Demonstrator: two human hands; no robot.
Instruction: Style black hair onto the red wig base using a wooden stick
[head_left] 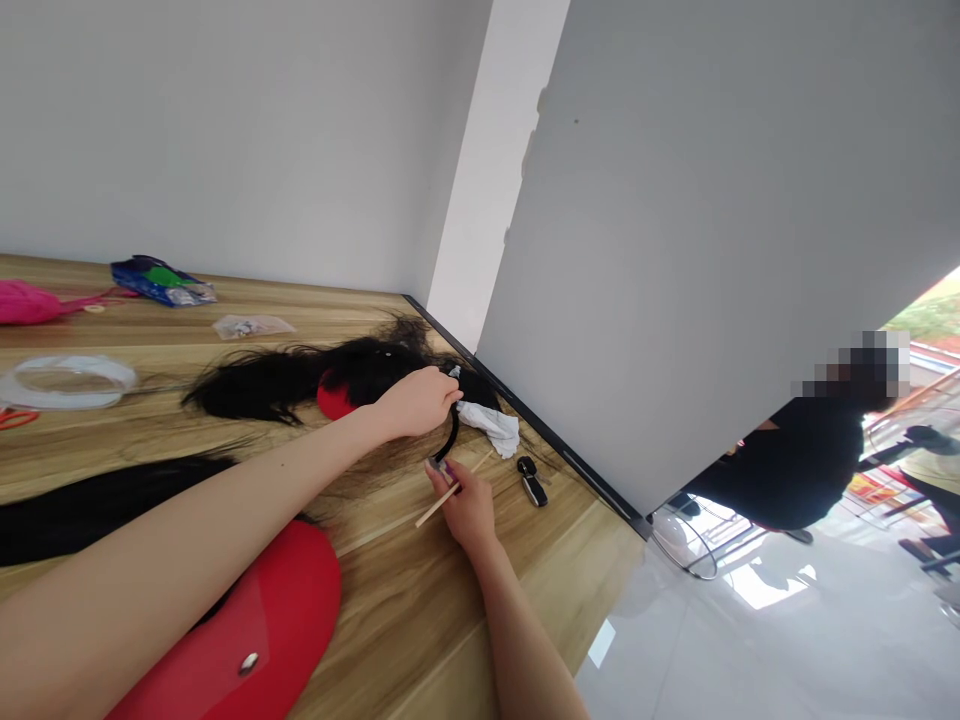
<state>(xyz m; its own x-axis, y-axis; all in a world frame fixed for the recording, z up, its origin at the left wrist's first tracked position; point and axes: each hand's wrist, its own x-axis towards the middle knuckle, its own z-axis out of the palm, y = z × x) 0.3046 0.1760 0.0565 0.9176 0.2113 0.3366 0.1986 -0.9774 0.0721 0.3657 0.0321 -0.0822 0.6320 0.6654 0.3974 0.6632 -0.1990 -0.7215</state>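
My left hand (424, 402) is closed near the far end of a thin, curved black band (453, 437), its fingertips pinched together. A small pale piece (455, 372) shows just above those fingertips; I cannot make out what it is. My right hand (469, 503) is closed at the band's near end and also grips a thin wooden stick (435, 508) that slants across its fingers. A bundle of long black hair (262, 385) lies behind my left hand, with a red piece (335, 398) partly under it. A crumpled white cloth (495, 428) lies right of my left hand.
A red cap-like piece (300, 600) and more black hair (112, 495) lie beneath my left forearm. A car key (532, 485) sits near the table's right edge. Rolled white strip (112, 375), plastic bag (253, 327) and blue packet (161, 282) are at left. A person (787, 465) is beyond the partition.
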